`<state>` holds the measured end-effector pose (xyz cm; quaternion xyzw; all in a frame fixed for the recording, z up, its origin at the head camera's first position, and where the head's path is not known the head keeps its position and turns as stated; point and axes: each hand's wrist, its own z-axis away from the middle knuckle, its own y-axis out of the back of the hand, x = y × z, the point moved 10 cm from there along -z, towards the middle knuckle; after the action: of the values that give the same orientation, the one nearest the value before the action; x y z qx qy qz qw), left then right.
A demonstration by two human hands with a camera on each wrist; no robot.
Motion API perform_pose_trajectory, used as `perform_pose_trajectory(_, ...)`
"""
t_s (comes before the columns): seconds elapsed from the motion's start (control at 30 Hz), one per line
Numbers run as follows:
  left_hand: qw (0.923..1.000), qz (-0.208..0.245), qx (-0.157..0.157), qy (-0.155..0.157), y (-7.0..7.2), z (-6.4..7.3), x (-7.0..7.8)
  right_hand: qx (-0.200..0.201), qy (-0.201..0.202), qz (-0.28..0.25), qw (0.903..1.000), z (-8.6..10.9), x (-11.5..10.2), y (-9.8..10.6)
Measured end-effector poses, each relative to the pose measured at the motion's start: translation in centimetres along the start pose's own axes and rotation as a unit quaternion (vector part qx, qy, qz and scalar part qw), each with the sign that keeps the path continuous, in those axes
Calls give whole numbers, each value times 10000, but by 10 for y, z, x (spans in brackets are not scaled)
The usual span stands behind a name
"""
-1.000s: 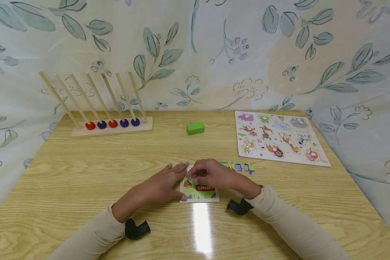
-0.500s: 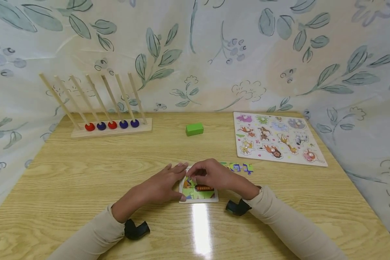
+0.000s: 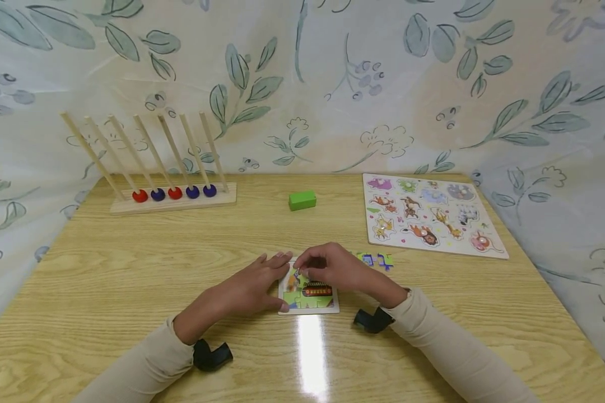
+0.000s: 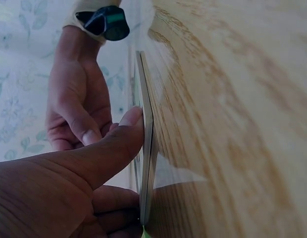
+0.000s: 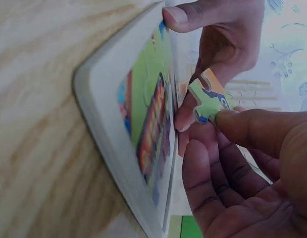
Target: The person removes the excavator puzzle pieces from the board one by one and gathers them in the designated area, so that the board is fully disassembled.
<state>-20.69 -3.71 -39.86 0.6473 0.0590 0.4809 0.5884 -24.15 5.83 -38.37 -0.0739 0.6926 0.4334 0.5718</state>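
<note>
A small jigsaw board with a pale frame [image 3: 310, 312] lies flat in the middle of the table, showing a green picture with a dark red vehicle track. My left hand [image 3: 249, 285] rests spread at its left side, the thumb [image 4: 131, 116] touching the frame's edge in the left wrist view. Over the upper part of the board, my right hand [image 3: 335, 268] pinches a jigsaw piece [image 5: 210, 101] between thumb and fingers. That piece is green, orange and blue, held tilted and raised off the board. Part of the board is hidden by the right hand.
Several loose jigsaw pieces [image 3: 385, 261] lie just beyond the right hand. A white animal peg puzzle [image 3: 466, 246] is at the back right. A green block [image 3: 302, 200] sits at back centre, and a wooden rod stand [image 3: 181, 204] with red and blue beads at back left.
My right hand has risen slightly and shifted a little right, lifting the pinched jigsaw piece off the board. My left hand has stayed put.
</note>
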Motion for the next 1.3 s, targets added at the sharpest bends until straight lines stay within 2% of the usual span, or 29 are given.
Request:
perform_pose_trajectory(0.3,9998,-136,-4,114,0,0,0,204,-66,202,9996,8,5,18)
perform_pose_trajectory(0.53,9990,-437,-46,-46,3,2,6,291,-81,220,9993,20,10,33)
perform_pose_trajectory(0.87,9980,225,-409,-431,-2,-2,12,342,79,327,9988,35,18,47)
perform_pose_trajectory(0.97,9967,370,-574,-444,-7,-4,14,320,179,340,9987,39,20,50)
perform_pose_trajectory(1.1,9959,439,-706,-355,-11,-5,14,254,201,412,9986,44,23,53)
perform_pose_trajectory(1.3,9970,250,-662,-310,-12,-6,12,105,6,339,9994,50,31,57)
